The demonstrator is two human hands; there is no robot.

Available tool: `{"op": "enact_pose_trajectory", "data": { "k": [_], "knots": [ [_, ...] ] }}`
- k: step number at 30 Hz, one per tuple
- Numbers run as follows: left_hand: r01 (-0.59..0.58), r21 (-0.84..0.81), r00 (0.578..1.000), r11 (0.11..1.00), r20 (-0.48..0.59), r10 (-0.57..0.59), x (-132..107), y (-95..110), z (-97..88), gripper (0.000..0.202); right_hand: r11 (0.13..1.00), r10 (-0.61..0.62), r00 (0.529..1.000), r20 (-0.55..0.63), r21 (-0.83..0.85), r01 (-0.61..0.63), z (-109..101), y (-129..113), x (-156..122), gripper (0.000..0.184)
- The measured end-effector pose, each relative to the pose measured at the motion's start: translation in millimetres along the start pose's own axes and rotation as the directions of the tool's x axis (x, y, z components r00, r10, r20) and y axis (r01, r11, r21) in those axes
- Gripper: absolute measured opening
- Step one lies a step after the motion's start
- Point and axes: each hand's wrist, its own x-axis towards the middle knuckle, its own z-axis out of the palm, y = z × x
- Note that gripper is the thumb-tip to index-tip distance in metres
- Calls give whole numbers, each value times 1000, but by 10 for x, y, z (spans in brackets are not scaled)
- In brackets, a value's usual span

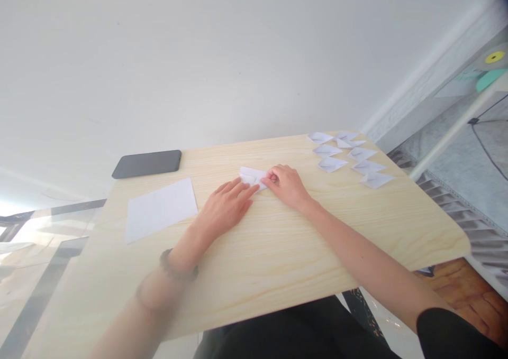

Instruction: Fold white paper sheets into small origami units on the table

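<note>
A small folded white paper piece (251,177) lies near the middle of the light wooden table (278,242). My left hand (224,208) rests flat beside it, fingers stretched out, with the fingertips pressing on the paper's near edge. My right hand (288,186) is curled, its fingertips pinching the paper's right end. A dark bead bracelet (177,266) sits on my left wrist.
A flat white sheet (161,209) lies at the left of the table, with a dark phone (147,163) behind it. Several folded white paper pieces (349,155) sit in rows at the far right corner. A white wall stands behind; floor and a rug (456,190) lie to the right.
</note>
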Motion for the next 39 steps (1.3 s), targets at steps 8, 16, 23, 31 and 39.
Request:
{"op": "enact_pose_trajectory", "data": {
  "k": [8, 16, 23, 31, 39],
  "knots": [
    [-19, 9, 1000, 1000, 8, 19, 5, 0, -22, 37, 1000, -2, 1000, 0, -22, 2, -5, -17, 1, 17],
    [-22, 49, 999, 999, 28, 20, 28, 20, -25, 33, 993, 30, 1000, -8, -114, -31, 10, -55, -7, 17],
    [-32, 41, 999, 999, 37, 30, 29, 14, -34, 33, 994, 25, 1000, -3, -105, -25, 4, -46, -5, 19],
    [-18, 19, 1000, 1000, 23, 18, 34, 20, -30, 32, 996, 37, 999, 6, -85, -36, -15, -62, -2, 18],
    [13, -39, 999, 999, 44, -11, 35, 14, -41, 32, 996, 30, 1000, 0, -90, -30, -18, -66, -7, 16]
  ]
}}
